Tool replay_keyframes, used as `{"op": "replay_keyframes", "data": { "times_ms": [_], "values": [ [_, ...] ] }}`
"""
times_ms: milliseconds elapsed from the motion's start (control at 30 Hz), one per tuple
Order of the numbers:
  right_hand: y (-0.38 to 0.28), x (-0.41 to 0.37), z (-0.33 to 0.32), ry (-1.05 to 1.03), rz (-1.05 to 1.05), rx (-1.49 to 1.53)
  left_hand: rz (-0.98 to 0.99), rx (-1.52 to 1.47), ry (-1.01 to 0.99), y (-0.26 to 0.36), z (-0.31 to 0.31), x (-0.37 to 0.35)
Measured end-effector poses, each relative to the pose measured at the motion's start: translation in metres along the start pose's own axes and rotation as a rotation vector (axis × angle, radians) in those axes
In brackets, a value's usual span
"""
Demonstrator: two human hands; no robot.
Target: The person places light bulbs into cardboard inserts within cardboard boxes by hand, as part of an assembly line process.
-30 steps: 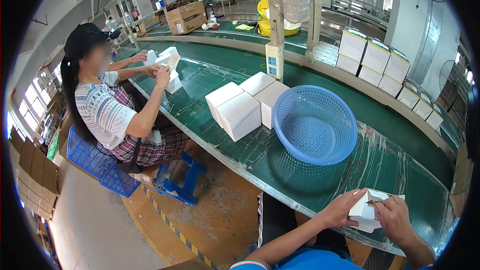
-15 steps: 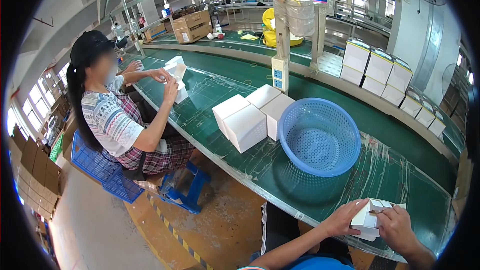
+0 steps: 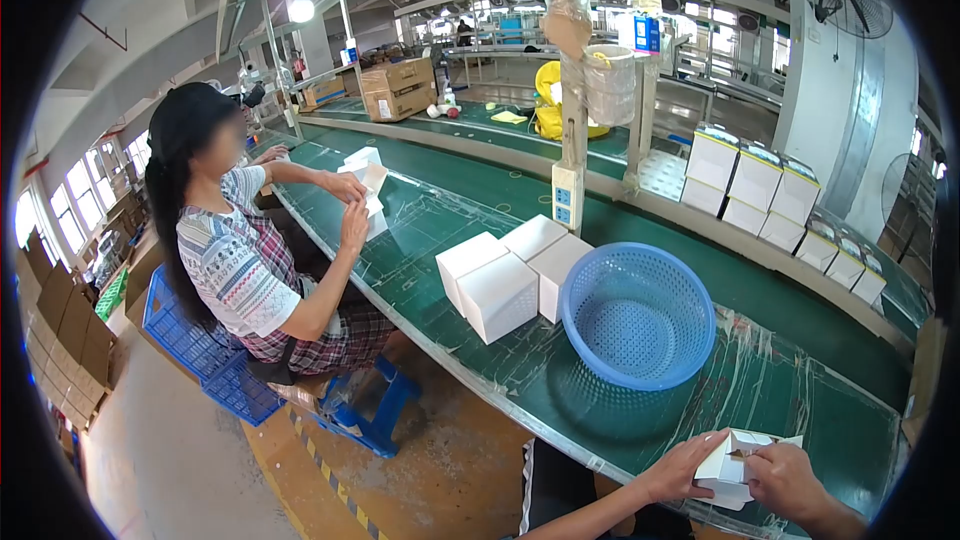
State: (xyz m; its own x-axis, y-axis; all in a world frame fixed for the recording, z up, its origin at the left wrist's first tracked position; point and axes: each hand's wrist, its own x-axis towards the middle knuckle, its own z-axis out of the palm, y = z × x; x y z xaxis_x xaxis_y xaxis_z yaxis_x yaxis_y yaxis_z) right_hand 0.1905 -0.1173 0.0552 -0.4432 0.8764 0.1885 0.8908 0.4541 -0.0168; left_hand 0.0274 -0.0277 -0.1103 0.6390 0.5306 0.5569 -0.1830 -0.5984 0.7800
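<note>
A white box (image 3: 722, 488) with its top flaps up is at the near edge of the green table (image 3: 620, 420), at the lower right. My left hand (image 3: 682, 468) grips the box's left side, with the thumb on the near face. At the top opening, my right hand (image 3: 785, 480) is closed with its fingers bent at the flaps; whatever it pinches is too small to make out. Left of the box stands a blue perforated basket (image 3: 637, 315), and beside that is a cluster of several closed white boxes (image 3: 498, 295).
A co-worker (image 3: 250, 240) sits at the left, both hands on an open white box (image 3: 372, 190). A post with a socket (image 3: 567, 195) rises behind the basket. Several packed boxes (image 3: 752, 180) line the back right. A brown carton (image 3: 398, 90) stands farther back.
The whole view has tilted up, so the table and boxes appear lower. My left hand still grips the box, and my right hand stays at its flaps. The co-worker's hands have shifted slightly at their box.
</note>
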Motion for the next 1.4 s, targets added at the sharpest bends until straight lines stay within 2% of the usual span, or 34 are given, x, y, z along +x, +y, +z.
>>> {"op": "replay_keyframes", "data": {
  "times_ms": [167, 300, 333, 367, 433, 467, 533, 600, 633, 700, 767, 933, 967, 1000, 1067, 1133, 1233, 1400],
  "values": [
    [-0.008, 0.012, -0.021, -0.073, -0.001, 0.07, 0.083, -0.007, 0.067, -0.007, 0.001, -0.001],
    [0.002, 0.013, -0.028, -0.162, 0.072, 0.197, -0.035, 0.066, 0.042, 0.0, -0.006, -0.002],
    [0.009, 0.008, -0.025, -0.195, 0.107, 0.203, 0.018, 0.102, 0.062, -0.004, -0.005, -0.003],
    [0.015, 0.002, -0.017, -0.1, 0.175, 0.279, -0.062, 0.025, 0.026, 0.001, -0.007, 0.001],
    [0.021, 0.004, -0.016, -0.059, 0.196, 0.245, -0.02, 0.124, 0.045, 0.008, -0.008, 0.002],
    [0.022, 0.003, -0.017, -0.061, 0.226, 0.263, -0.1, 0.077, 0.012, 0.013, -0.008, 0.005],
    [0.025, 0.003, -0.013, -0.06, 0.251, 0.274, -0.047, 0.138, 0.008, 0.008, -0.007, 0.003],
    [0.028, 0.0, -0.003, 0.122, 0.202, 0.276, -0.021, 0.118, 0.011, 0.004, -0.006, 0.002],
    [0.029, -0.001, -0.006, 0.116, 0.212, 0.276, -0.022, 0.11, 0.013, 0.005, -0.006, 0.003],
    [0.03, -0.003, -0.014, -0.061, 0.122, 0.294, -0.031, 0.103, 0.012, 0.003, -0.004, 0.001],
    [0.027, -0.003, -0.01, -0.056, 0.091, 0.279, 0.009, 0.112, 0.043, -0.003, -0.001, -0.003],
    [0.023, -0.007, -0.006, -0.019, 0.029, 0.21, -0.034, 0.105, 0.039, 0.001, -0.002, -0.003],
    [0.022, -0.009, -0.008, -0.045, 0.021, 0.208, -0.068, 0.108, 0.0, 0.005, -0.004, -0.001],
    [0.023, -0.005, -0.01, -0.055, -0.008, 0.201, -0.202, 0.056, -0.056, 0.016, -0.009, 0.006],
    [0.019, -0.001, -0.011, -0.093, -0.008, 0.215, -0.13, 0.176, -0.012, -0.002, -0.001, -0.01],
    [0.015, 0.0, -0.012, -0.083, 0.025, 0.222, -0.136, 0.149, -0.024, -0.002, -0.003, -0.008],
    [0.012, 0.003, -0.016, -0.093, -0.005, 0.191, -0.02, 0.108, 0.017, -0.001, -0.004, -0.002],
    [0.005, 0.009, -0.019, -0.177, 0.016, 0.12, -0.011, 0.113, 0.016, -0.001, -0.001, -0.002]
  ]
}}
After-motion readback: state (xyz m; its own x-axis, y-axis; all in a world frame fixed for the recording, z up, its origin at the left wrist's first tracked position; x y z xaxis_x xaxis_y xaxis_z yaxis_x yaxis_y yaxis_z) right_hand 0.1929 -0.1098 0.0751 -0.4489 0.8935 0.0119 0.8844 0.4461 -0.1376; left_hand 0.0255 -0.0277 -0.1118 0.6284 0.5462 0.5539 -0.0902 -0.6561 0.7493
